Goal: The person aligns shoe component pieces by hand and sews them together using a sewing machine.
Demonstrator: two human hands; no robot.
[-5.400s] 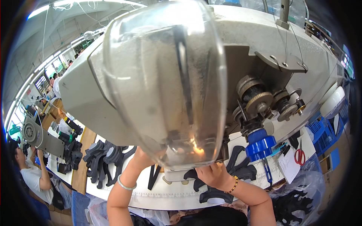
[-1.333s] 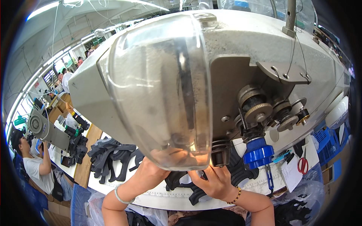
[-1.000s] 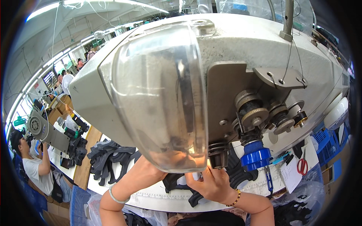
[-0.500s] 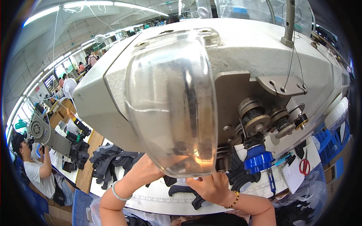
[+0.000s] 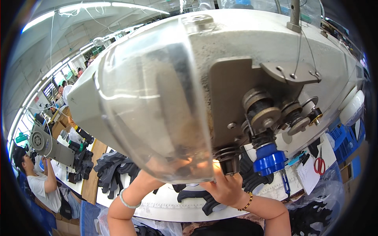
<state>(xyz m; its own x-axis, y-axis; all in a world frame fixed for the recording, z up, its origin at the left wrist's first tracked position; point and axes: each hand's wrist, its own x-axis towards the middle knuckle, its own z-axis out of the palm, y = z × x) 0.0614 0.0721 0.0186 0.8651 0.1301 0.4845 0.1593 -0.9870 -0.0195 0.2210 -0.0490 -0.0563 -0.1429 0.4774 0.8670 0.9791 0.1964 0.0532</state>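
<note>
A large white sewing machine head (image 5: 252, 35) fills the middle of the view, with a clear plastic guard (image 5: 153, 106) at its front. Below it, my left hand (image 5: 163, 167) shows only blurred through the guard, so its fingers and anything in them cannot be made out. My right hand (image 5: 226, 187) is at the guard's lower right edge, fingers bent up toward a small glowing light (image 5: 215, 162). Its fingers look closed, but what they hold is hidden. Dark grey finger-shaped cloth pieces (image 5: 210, 198) lie just below and beside it on the white table (image 5: 165, 208).
A pile of dark grey cloth pieces (image 5: 112, 169) lies at left. Thread tension knobs (image 5: 264, 114) and a blue dial (image 5: 269, 159) jut from the machine. At right are red-handled scissors (image 5: 319, 165) and paper (image 5: 307, 177). Another person (image 5: 45, 183) works at far left.
The view has shifted, so the machine and its guard appear larger and farther left. My right hand sits slightly farther right in view, its fingers higher; my left hand stays behind the guard.
</note>
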